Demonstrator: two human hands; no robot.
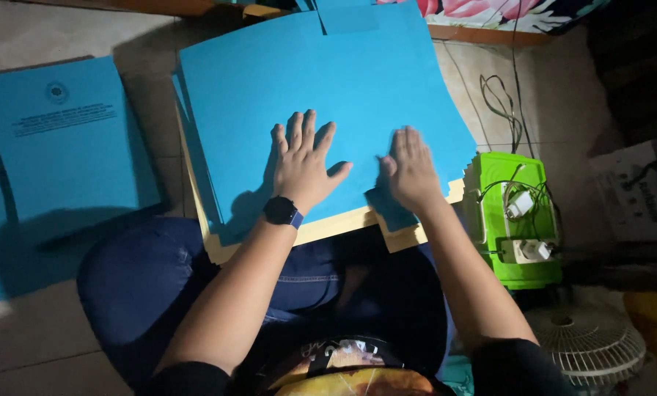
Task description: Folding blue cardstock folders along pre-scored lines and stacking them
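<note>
A stack of large blue paper sheets (328,81) lies on a pale wooden board (328,229) in front of my knees. My left hand (303,163) rests flat on the top sheet, fingers spread; a dark watch sits on that wrist. My right hand (410,172) presses flat on the same sheet near its right edge, fingers together and slightly blurred. Neither hand grips anything. A small blue flap (391,209) sticks out under my right hand.
Printed blue covers (64,136) lie on the floor at the left. A green plastic box (515,220) with white chargers and cables stands to the right. A white fan grille (585,345) sits at the lower right, a cardboard box (636,191) beyond it.
</note>
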